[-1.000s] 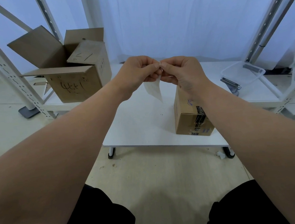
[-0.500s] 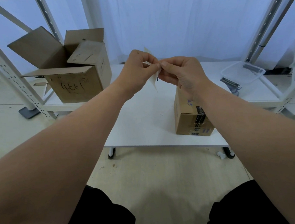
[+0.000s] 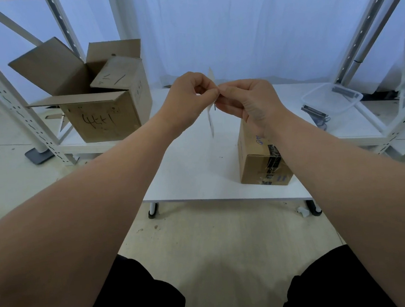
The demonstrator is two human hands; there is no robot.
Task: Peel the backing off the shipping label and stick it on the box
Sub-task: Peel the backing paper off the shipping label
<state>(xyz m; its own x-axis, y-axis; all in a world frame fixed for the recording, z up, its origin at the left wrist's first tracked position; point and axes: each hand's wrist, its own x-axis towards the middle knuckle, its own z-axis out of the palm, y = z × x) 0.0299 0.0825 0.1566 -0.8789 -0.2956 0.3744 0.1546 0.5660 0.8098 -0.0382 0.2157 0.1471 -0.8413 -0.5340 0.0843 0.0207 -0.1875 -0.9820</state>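
Note:
A white shipping label [image 3: 210, 121] hangs edge-on in the air between my hands, one corner sticking up behind my left fingers. My left hand [image 3: 189, 96] and my right hand [image 3: 248, 101] both pinch the label at its upper part, fingertips touching over the low white table [image 3: 193, 168]. A small closed cardboard box [image 3: 258, 163] with dark tape stands on the table's right side, below my right wrist, which hides its far end. Whether the backing has come apart from the label I cannot tell.
A large open cardboard box [image 3: 95, 98] with handwriting sits on the low shelf at the left. White metal rack posts [image 3: 11, 103] stand at left and right. A clear plastic tub [image 3: 332, 97] rests on the right shelf. My knees in black shorts are at the bottom.
The label has turned from hanging flat-faced below my fingers to edge-on, with a corner now poking up behind my left hand. My left hand rose slightly; the box stayed put.

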